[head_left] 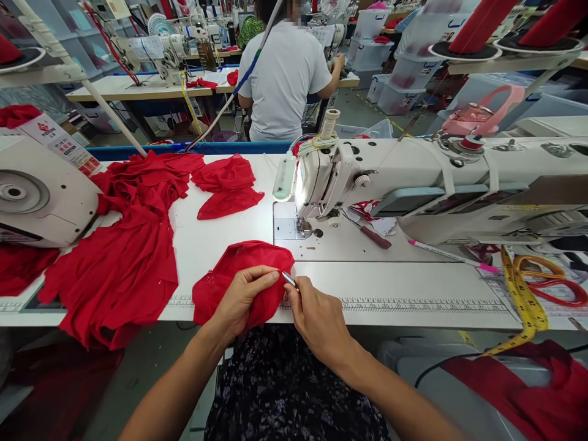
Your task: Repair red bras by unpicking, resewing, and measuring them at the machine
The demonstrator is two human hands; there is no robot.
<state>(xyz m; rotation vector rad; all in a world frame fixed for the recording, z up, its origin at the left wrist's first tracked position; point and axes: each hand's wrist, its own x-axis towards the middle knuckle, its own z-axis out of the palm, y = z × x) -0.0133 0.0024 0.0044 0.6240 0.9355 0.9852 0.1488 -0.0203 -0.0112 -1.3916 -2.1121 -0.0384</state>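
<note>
My left hand [245, 296] pinches the edge of a red fabric piece [241, 252] between thumb and fingers, near the table's front edge. The piece lies partly on the table and bunches under the hand. Closed around a small pointed metal tool [289, 279], my right hand [319, 315] is just to the right. The tool's silver tip points up and left at the fabric edge by my left fingertips; its rear is hidden in my fist, so I cannot tell whether it is snips or tweezers. Behind the hands stands a white sewing machine [321, 177], its needle area apart from the fabric.
A heap of red fabric [133, 245] covers the table's left, with a smaller red piece [229, 187] beside it. On the right lie a wooden-handled tool [374, 236], a pink-ended pen [450, 256], a yellow tape measure [523, 300] and orange-handled scissors [558, 291]. A co-worker [287, 79] sits ahead.
</note>
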